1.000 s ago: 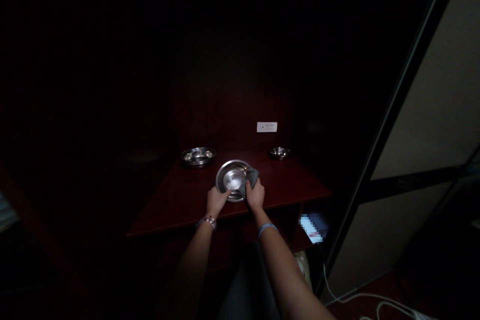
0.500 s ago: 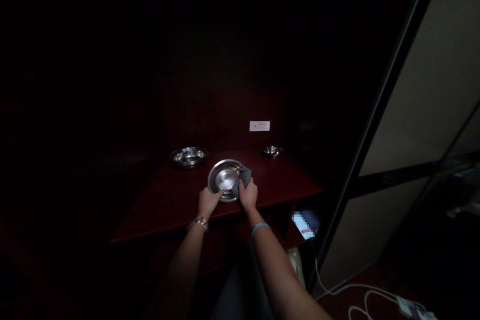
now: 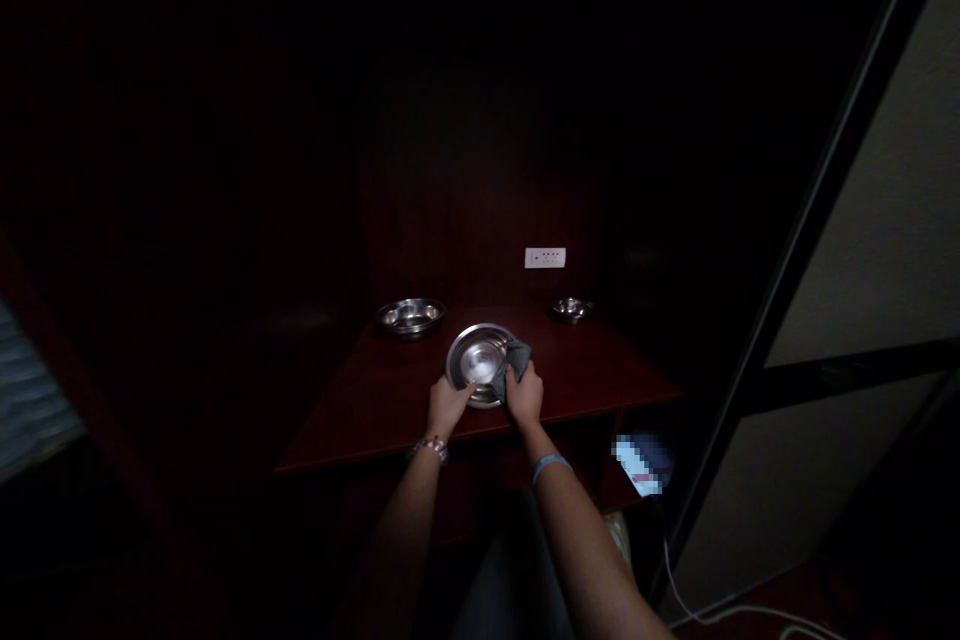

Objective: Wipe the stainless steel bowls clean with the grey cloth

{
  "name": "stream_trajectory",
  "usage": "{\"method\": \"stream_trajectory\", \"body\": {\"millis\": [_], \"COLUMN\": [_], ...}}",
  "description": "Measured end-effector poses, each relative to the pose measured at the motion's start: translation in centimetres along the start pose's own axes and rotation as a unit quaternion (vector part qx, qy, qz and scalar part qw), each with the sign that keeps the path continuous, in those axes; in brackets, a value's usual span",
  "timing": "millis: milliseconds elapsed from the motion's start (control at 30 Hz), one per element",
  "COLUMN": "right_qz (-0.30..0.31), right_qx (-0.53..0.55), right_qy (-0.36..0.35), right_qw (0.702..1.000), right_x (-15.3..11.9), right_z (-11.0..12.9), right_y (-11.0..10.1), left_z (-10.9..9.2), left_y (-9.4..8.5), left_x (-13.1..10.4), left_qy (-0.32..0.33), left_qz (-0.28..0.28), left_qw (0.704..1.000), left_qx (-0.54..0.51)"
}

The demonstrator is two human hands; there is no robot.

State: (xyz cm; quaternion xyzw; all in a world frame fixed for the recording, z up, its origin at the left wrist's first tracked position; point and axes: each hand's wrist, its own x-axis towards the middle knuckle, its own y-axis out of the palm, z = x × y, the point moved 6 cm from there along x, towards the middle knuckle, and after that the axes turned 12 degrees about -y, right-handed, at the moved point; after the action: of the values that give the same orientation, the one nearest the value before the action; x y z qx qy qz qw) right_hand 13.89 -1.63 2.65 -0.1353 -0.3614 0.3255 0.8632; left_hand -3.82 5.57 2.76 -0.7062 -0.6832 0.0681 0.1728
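Observation:
A shiny round steel plate (image 3: 480, 360) is tilted up toward me above a dark red wooden table (image 3: 375, 400). My left hand (image 3: 448, 405) grips its near rim, thumb on the inside. My right hand (image 3: 524, 392) holds a grey cloth (image 3: 517, 356) pressed against the plate's right rim. A beaded bracelet sits on my left wrist and a blue band on my right.
A steel bowl (image 3: 410, 316) stands at the back left of the table and a smaller steel bowl (image 3: 570, 308) at the back right. A white socket plate (image 3: 545, 257) is on the back panel. White cables (image 3: 720, 610) lie on the floor at right, beside a pale sliding door (image 3: 885, 220).
My hands stay on the plate and cloth in the same grip. The view swung left, then back right; the cloth sits slightly further round the right rim.

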Motion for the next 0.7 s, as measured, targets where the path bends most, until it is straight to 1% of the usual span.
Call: {"method": "stream_trajectory", "body": {"millis": [267, 467, 700], "right_qz": [0.016, 0.002, 0.004], "right_qx": [-0.009, -0.003, -0.005], "right_qy": [0.001, -0.007, -0.007], "right_qw": [1.000, 1.000, 1.000], "right_x": [0.01, 0.01, 0.10], "right_z": [-0.15, -0.32, -0.49], "right_y": [-0.12, -0.04, 0.25], "left_z": [0.37, 0.45, 0.20], "left_y": [0.33, 0.39, 0.24], "left_x": [0.13, 0.03, -0.16], "left_qy": [0.011, 0.015, 0.009], "left_qz": [-0.001, -0.004, -0.002], "left_qw": [1.000, 1.000, 1.000], "left_qx": [-0.016, -0.013, -0.008]}}
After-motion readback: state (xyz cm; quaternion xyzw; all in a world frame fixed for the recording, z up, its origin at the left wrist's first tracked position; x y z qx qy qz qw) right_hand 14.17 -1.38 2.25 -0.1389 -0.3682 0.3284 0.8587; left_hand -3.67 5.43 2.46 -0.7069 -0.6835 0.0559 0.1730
